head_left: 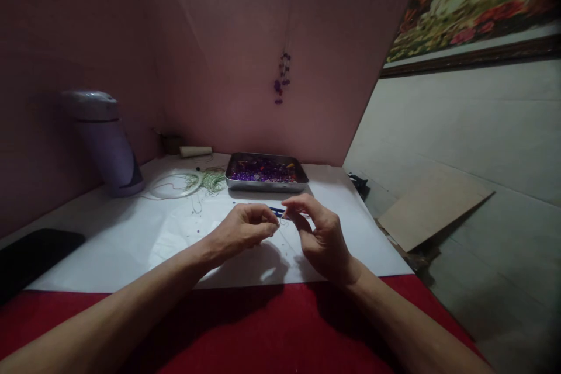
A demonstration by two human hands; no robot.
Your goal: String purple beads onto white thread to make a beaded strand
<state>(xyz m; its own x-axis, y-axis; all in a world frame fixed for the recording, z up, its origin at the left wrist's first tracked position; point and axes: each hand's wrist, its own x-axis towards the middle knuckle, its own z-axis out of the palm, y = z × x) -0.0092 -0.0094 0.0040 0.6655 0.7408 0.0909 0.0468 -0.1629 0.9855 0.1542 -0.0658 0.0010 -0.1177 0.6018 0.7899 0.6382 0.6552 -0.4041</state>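
Note:
Over the white sheet, my left hand (249, 227) is closed in a pinch, thumb against the index finger. My right hand (322, 236) faces it a short gap away, its thumb and index fingertip also brought together. A fine thread (284, 221) shows between the fingertips; whether a bead is on it is too small to tell. Just behind the hands lies a dark blue tool (277, 211), partly hidden by the fingers. Farther back stands a metal tray (267, 186) with many purple beads (258, 172) and a few orange pieces in it.
White paper (175, 245) covers the table over a red cloth (210, 327). Tangled pale green thread (213, 180) and a clear ring (177, 193) lie left of the tray. A purple bottle (109, 152) and dark flat object (39, 254) are at left. Beaded strands (283, 76) hang behind.

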